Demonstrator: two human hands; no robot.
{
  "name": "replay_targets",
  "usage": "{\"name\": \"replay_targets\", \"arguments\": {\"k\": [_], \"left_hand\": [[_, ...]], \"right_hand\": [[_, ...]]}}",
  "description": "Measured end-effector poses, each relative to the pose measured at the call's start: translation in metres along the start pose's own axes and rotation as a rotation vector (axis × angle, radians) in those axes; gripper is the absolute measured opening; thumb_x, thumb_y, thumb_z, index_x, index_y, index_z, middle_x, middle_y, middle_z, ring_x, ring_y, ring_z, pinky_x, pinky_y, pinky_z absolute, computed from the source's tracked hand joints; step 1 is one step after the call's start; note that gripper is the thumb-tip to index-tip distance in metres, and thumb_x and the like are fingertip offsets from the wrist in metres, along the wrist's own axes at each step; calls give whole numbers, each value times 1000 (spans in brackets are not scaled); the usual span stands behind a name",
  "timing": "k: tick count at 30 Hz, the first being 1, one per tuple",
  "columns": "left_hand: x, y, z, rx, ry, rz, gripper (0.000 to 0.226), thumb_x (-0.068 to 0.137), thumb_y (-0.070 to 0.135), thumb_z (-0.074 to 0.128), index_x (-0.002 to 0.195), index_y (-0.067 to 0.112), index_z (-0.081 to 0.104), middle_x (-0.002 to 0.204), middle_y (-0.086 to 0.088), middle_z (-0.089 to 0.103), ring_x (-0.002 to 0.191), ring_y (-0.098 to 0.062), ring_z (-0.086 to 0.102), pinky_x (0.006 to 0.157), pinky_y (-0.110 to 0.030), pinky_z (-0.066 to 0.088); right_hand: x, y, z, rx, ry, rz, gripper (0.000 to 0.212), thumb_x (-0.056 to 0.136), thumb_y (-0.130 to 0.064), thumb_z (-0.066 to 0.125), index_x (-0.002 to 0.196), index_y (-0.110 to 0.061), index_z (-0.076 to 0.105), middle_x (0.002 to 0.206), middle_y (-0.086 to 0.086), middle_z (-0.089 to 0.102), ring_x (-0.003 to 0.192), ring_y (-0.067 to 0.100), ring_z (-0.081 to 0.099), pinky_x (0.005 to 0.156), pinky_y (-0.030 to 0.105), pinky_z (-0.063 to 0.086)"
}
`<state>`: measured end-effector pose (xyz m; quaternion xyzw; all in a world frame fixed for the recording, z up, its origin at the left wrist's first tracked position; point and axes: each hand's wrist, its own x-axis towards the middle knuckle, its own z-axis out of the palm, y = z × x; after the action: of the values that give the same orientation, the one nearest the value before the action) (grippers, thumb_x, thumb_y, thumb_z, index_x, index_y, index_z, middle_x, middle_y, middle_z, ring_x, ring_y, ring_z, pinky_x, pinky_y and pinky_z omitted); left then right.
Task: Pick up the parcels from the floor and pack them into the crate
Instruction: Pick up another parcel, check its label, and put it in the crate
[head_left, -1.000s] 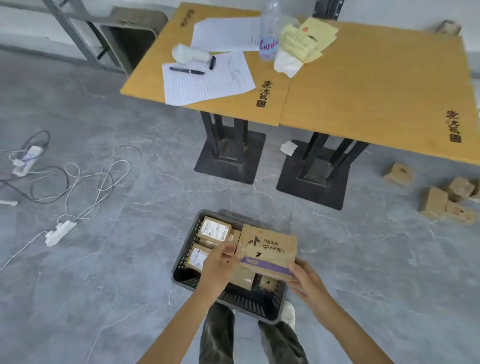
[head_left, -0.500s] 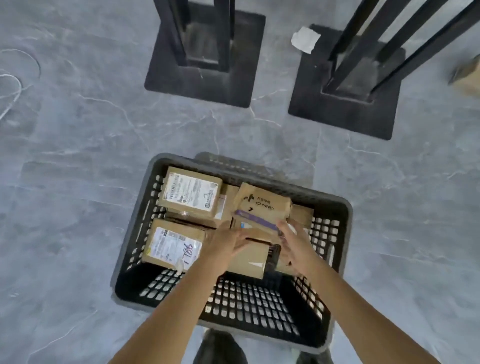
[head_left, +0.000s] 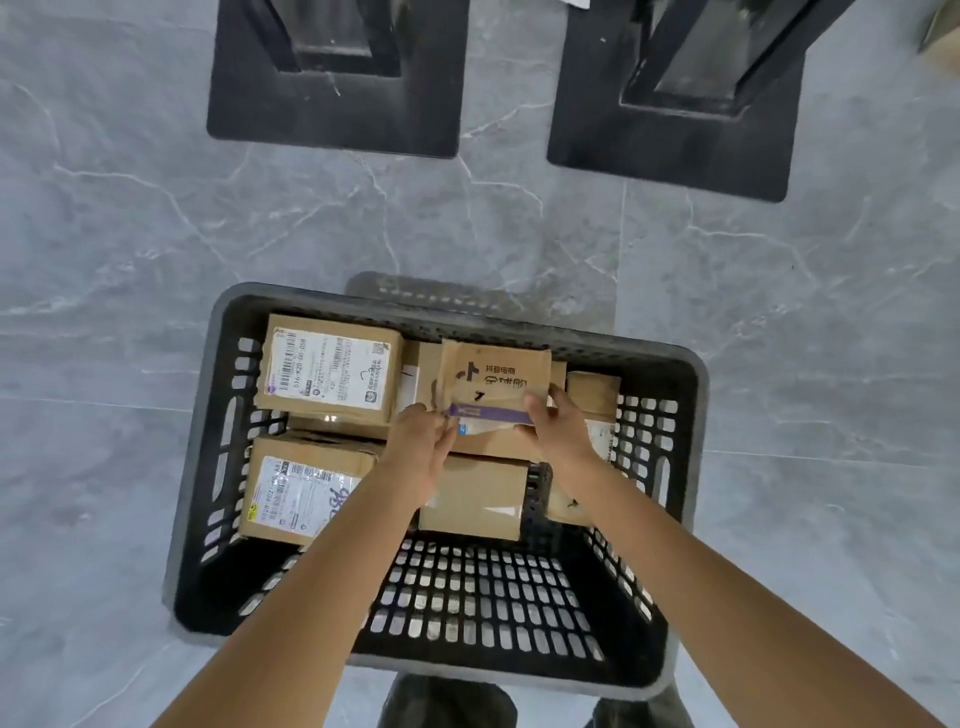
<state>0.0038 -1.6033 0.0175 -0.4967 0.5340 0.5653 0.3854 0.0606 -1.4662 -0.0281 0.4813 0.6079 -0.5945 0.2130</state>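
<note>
Head view: both hands set a parcel (head_left: 493, 379) onto the stack (head_left: 327, 374) at the crate's (head_left: 493, 597) 12 o'clock side. Left hand (head_left: 421, 447) fingers pinch its 7 o'clock corner; right hand (head_left: 561, 431) fingers curl over its 5 o'clock edge. Placing step, I judge; next, let go and fetch the floor parcel (head_left: 943, 47) at 1 o'clock.

Top of view, there's the left black table base (head_left: 332, 119), a flat square plate flat on the grey marble-veined floor (head_left: 130, 234). Just to its right, apart from it, sits a second black base (head_left: 670, 150). A tile seam runs down the floor below that second one.
</note>
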Motion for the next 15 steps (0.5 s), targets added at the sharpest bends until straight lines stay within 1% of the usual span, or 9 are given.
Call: {"name": "replay_targets", "arguments": {"k": [2, 4, 6, 8, 10, 12, 13, 14, 15], "left_hand": [[-3, -1, 5, 4, -1, -6, 14, 95, -6, 41, 87, 3, 50, 112, -18, 54, 107, -20, 56, 97, -30, 47], [-5, -2, 7, 61, 32, -9, 11, 95, -4, 42, 92, 2, 50, 109, -16, 54, 101, -19, 55, 85, -28, 49], [-13, -3, 7, 254, 90, 43, 18, 96, 3, 43, 112, 2, 50, 108, -12, 55, 97, -20, 53, 79, -30, 48], [-26, -4, 4, 432, 150, 166, 37, 96, 8, 41, 132, 13, 45, 114, -6, 55, 93, -20, 53, 79, -32, 48], [-52, -1, 2, 542, 173, 360, 39, 95, 6, 37, 131, 16, 48, 114, -2, 58, 75, -13, 50, 61, -24, 43], [-87, 10, 1, 625, 165, 515, 37, 95, 3, 35, 123, 15, 55, 117, -1, 60, 64, -7, 48, 51, -20, 39], [-106, 17, 0, 646, 164, 580, 35, 95, 2, 35, 119, 15, 57, 116, 0, 62, 61, -6, 48, 48, -19, 39], [-127, 25, 0, 668, 160, 641, 34, 95, 1, 35, 115, 14, 58, 113, 0, 63, 60, -6, 49, 47, -19, 40], [-150, 34, 0, 690, 153, 696, 32, 95, 1, 36, 111, 14, 60, 110, 0, 64, 60, -6, 50, 48, -20, 44]], "right_hand": [[-3, 0, 1, -5, 5, 57, 39, 97, -29, 50, 133, -12, 47, 111, 7, 61, 91, 21, 63, 85, 34, 55], [-9, -2, -2, -85, 8, 94, 49, 97, -39, 48, 139, -14, 41, 120, 10, 59, 103, 27, 61, 89, 39, 52], [-19, -8, -8, -221, 27, 100, 56, 98, -43, 41, 145, -14, 29, 135, 14, 49, 115, 31, 54, 87, 35, 46], [-31, -15, -17, -344, 76, 55, 56, 99, -43, 37, 146, -13, 26, 144, 17, 38, 123, 35, 48, 90, 38, 43], [-52, -27, -26, -418, 107, -33, 50, 99, -40, 38, 142, -15, 34, 145, 17, 35, 124, 36, 46, 97, 43, 44], [-80, -47, -37, -416, 103, -134, 32, 99, -33, 40, 127, -21, 51, 135, 12, 42, 119, 32, 48, 96, 42, 44], [-95, -59, -42, -412, 86, -180, 20, 99, -29, 41, 108, -26, 58, 119, 9, 48, 111, 27, 49, 89, 38, 44], [-111, -73, -47, -422, 72, -233, 19, 98, -24, 41, 91, -31, 58, 102, 4, 51, 100, 23, 48, 80, 33, 41], [-127, -87, -53, -432, 66, -265, 22, 97, -20, 41, 84, -29, 58, 93, 2, 53, 89, 20, 49, 73, 29, 39]]}}
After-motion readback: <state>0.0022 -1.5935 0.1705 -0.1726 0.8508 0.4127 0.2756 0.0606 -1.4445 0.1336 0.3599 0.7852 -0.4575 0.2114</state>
